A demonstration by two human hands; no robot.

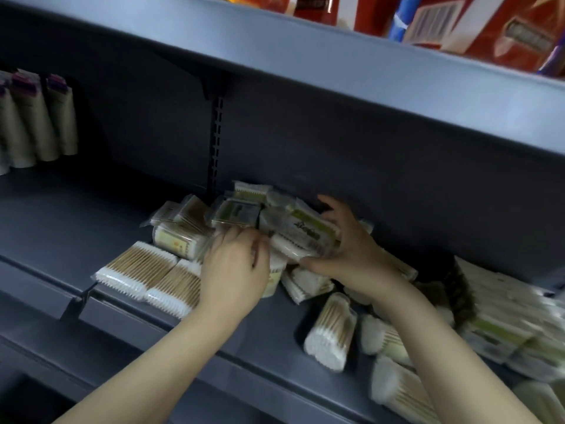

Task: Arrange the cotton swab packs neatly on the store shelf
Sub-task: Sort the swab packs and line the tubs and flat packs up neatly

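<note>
A loose heap of cotton swab packs (pixel 235 214) lies in the middle of the grey shelf (pixel 70 215). My right hand (pixel 351 249) grips a green-labelled pack (pixel 302 231) at the top of the heap, thumb under it and fingers over its far side. My left hand (pixel 235 270) has its fingers curled onto packs just left of that one; what it holds is hidden under the hand. Two flat packs (pixel 146 276) lie side by side at the shelf's front edge, left of my left hand. More packs (pixel 331 332) are scattered to the right.
Upright beige packets with purple tops (pixel 39 120) stand at the far left of the shelf. A slotted upright (pixel 215 142) runs up the back wall. The upper shelf (pixel 336 62) overhangs, carrying red boxes (pixel 504 29). Stacked white packs (pixel 504 316) fill the right end.
</note>
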